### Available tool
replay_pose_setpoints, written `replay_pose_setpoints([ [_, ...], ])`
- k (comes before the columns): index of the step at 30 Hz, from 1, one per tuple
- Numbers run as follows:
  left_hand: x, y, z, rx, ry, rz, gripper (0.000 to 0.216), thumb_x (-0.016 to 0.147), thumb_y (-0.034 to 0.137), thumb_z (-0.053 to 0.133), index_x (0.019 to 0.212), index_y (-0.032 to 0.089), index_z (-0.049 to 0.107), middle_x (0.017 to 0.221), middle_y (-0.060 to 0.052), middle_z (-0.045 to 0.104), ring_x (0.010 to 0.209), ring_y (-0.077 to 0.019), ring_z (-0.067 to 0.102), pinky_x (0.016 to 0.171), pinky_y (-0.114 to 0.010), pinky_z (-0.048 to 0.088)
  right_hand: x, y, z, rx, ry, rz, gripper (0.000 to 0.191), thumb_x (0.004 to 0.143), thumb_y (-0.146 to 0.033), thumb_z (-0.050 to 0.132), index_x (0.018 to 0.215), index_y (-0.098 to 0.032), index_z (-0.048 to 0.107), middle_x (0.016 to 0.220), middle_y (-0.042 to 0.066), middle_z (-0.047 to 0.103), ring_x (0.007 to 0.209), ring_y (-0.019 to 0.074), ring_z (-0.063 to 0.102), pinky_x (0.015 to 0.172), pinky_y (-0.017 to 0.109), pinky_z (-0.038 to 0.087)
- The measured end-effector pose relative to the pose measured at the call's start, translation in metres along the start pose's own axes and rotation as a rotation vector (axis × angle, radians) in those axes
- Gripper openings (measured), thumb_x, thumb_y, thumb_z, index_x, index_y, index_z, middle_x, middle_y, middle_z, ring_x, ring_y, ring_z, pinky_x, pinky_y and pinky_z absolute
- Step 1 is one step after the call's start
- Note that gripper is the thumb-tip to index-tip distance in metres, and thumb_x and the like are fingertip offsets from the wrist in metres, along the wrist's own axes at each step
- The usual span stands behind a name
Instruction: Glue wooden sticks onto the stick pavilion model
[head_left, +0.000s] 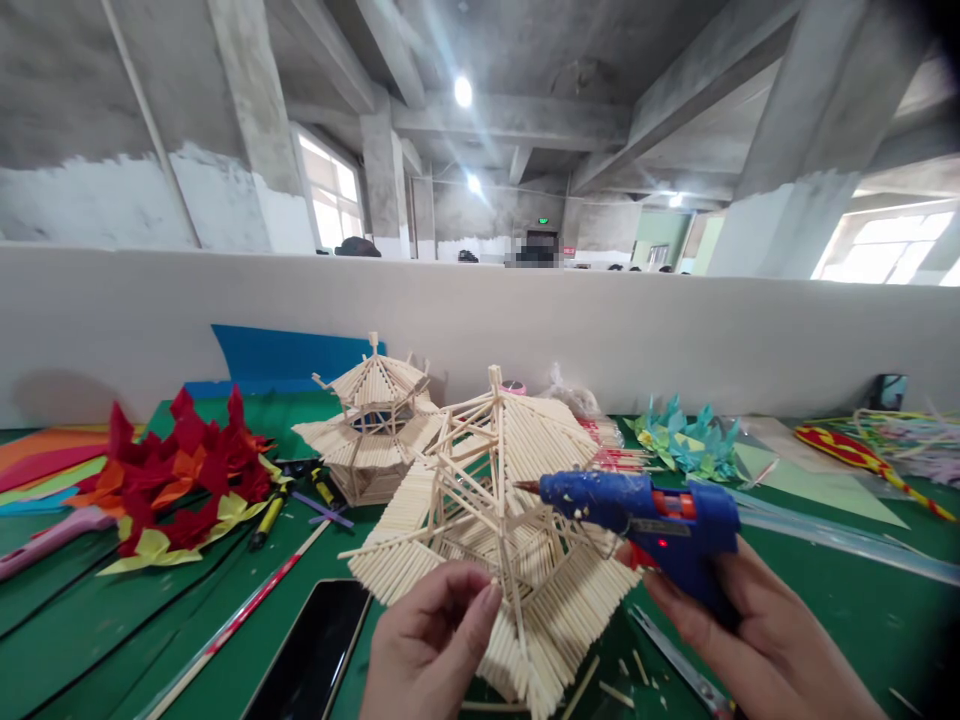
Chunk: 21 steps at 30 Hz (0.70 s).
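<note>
My right hand [750, 625] is wrapped round a blue hot glue gun [600, 497]. Its red light is lit, and its nozzle points left across a half-roofed pagoda model [551, 435] of thin wooden sticks. Part of this model's upper roof is covered, while the rest shows bare ribs. In front of the lower roof, my left hand [435, 635] is closed in a pinch, with a tiny pale tip at the fingertips that I cannot make out clearly. Behind and to the left stands another stick pagoda [375, 420], with two roof tiers covered.
A phone [311, 650] and scissors [679, 660] lie near the front. Red paper flowers [195, 480] and coloured sheets [52, 460] are on the left; blue-green paper flowers [686, 440] stand right. Stick offcuts [616, 693] litter the green table [202, 640]. A white partition [675, 335] runs behind.
</note>
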<state>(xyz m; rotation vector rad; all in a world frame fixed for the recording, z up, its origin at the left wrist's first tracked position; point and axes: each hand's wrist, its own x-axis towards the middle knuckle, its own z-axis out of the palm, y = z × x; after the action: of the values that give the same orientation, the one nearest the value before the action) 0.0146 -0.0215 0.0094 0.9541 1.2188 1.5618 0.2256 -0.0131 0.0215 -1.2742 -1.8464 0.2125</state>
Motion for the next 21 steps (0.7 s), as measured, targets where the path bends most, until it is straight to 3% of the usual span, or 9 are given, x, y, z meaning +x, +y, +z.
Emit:
replay_pose_setpoints([
  [2, 0.000, 0.001, 0.000, -0.041, -0.023, -0.063, 0.018, 0.052, 0.032, 0.076, 0.060, 0.018, 0.066, 0.055, 0.003, 0.057, 0.054, -0.0059, 0.046, 0.051, -0.012, 0.036, 0.002, 0.005, -0.005, 0.036, 0.047, 0.064, 0.026, 0.075, -0.035, 0.055, 0.099, -0.024, 0.058, 0.088, 0.004, 0.069, 0.074, 0.0195, 0.066, 0.063, 0.024, 0.055],
  [6, 0.002, -0.001, -0.004, -0.124, -0.116, -0.229, 0.026, 0.048, 0.035, 0.079, 0.061, 0.017, 0.066, 0.052, 0.004, 0.053, 0.049, -0.0040, 0.042, 0.048, -0.012, 0.034, -0.004, 0.047, -0.023, 0.087, 0.156, 0.341, 0.027, 0.074, -0.048, 0.052, 0.083, -0.022, 0.051, 0.057, -0.001, 0.060, 0.052, 0.0160, 0.058, 0.048, 0.022, 0.051],
  [9, 0.003, -0.004, -0.007, -0.186, -0.168, -0.298, 0.027, 0.050, 0.034, 0.079, 0.064, 0.016, 0.066, 0.050, 0.004, 0.051, 0.047, -0.0035, 0.040, 0.046, -0.012, 0.032, -0.012, 0.098, -0.033, 0.072, 0.114, 0.519, 0.033, 0.074, -0.053, 0.047, 0.081, -0.022, 0.050, 0.059, 0.002, 0.062, 0.055, 0.0193, 0.059, 0.052, 0.026, 0.051],
  [12, 0.001, -0.006, -0.005, -0.261, -0.205, -0.345, 0.025, 0.052, 0.031, 0.079, 0.065, 0.015, 0.065, 0.048, 0.005, 0.048, 0.045, -0.0032, 0.039, 0.044, -0.013, 0.031, -0.022, 0.148, -0.030, -0.231, 0.038, 0.643, 0.045, 0.072, -0.056, 0.043, 0.088, -0.017, 0.057, 0.071, 0.011, 0.068, 0.066, 0.0278, 0.063, 0.061, 0.035, 0.050],
  [15, -0.001, -0.008, -0.002, -0.314, -0.203, -0.397, 0.021, 0.053, 0.026, 0.078, 0.065, 0.014, 0.065, 0.047, 0.006, 0.047, 0.043, -0.0020, 0.037, 0.044, -0.013, 0.031, -0.034, 0.183, -0.016, -0.270, -0.057, 0.643, 0.037, 0.069, -0.052, 0.047, 0.072, -0.019, 0.064, 0.068, 0.009, 0.070, 0.068, 0.0296, 0.064, 0.059, 0.034, 0.049],
  [18, -0.003, -0.009, -0.002, -0.359, -0.202, -0.438, 0.019, 0.055, 0.024, 0.077, 0.065, 0.014, 0.065, 0.045, 0.007, 0.046, 0.041, -0.0018, 0.036, 0.045, -0.014, 0.032, -0.041, 0.194, -0.006, -0.324, -0.096, 0.638, 0.036, 0.067, -0.049, 0.047, 0.060, -0.019, 0.064, 0.062, 0.011, 0.068, 0.062, 0.0314, 0.064, 0.057, 0.038, 0.049],
  [21, -0.004, -0.010, 0.000, -0.406, -0.242, -0.485, 0.019, 0.055, 0.023, 0.078, 0.063, 0.014, 0.064, 0.041, 0.007, 0.043, 0.040, -0.0026, 0.037, 0.047, -0.016, 0.033, -0.037, 0.167, -0.007, -0.424, -0.009, 0.587, 0.040, 0.069, -0.046, 0.047, 0.083, -0.014, 0.064, 0.084, 0.018, 0.066, 0.080, 0.0361, 0.060, 0.066, 0.046, 0.046],
])
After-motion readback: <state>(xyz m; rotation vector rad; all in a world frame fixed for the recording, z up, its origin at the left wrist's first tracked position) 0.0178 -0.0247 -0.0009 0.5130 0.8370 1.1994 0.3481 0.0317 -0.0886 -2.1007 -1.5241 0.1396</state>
